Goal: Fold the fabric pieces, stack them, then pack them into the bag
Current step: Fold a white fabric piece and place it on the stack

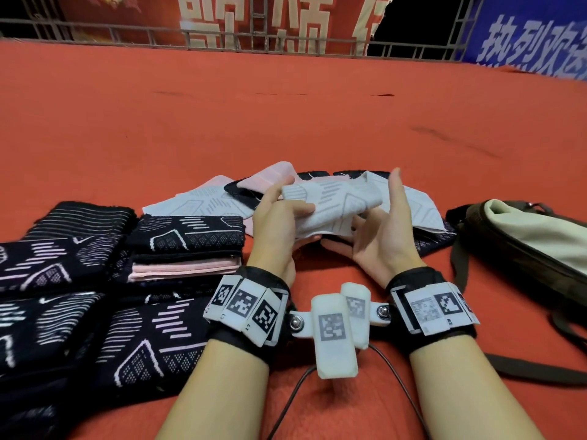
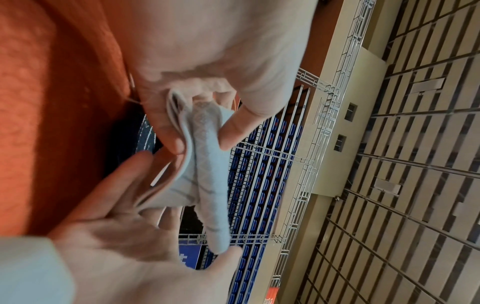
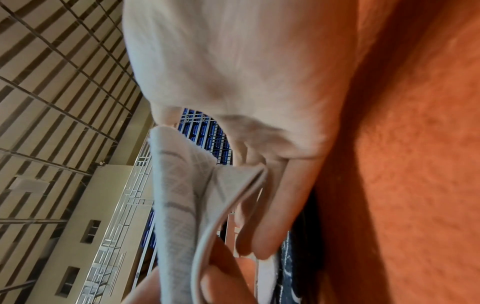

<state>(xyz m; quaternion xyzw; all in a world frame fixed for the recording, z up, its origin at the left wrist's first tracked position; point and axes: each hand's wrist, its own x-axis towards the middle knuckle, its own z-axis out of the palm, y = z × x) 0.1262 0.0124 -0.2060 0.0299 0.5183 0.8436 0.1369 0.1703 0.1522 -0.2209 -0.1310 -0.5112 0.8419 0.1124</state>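
Note:
A white patterned fabric piece [image 1: 330,204], partly folded, is held just above the red carpet between both hands. My left hand [image 1: 286,204] pinches its left end, thumb on top. My right hand [image 1: 378,227] is flat, fingers straight under the right end and thumb raised beside it. In the left wrist view the left hand [image 2: 202,131] pinches the fabric's [image 2: 207,174] layered edge, with the right hand [image 2: 130,236] spread below. The right wrist view shows the right hand's fingers [image 3: 262,216] straight beside the fabric [image 3: 176,205]. The brown bag [image 1: 524,246] lies to the right, unzipped, showing a pale lining.
A stack of folded dark and pink pieces [image 1: 187,246] sits left of my hands, with more folded dark pieces [image 1: 63,242] further left and nearer. Unfolded white, pink and dark pieces [image 1: 197,201] lie behind the hands. A metal railing [image 1: 222,36] borders the far carpet edge.

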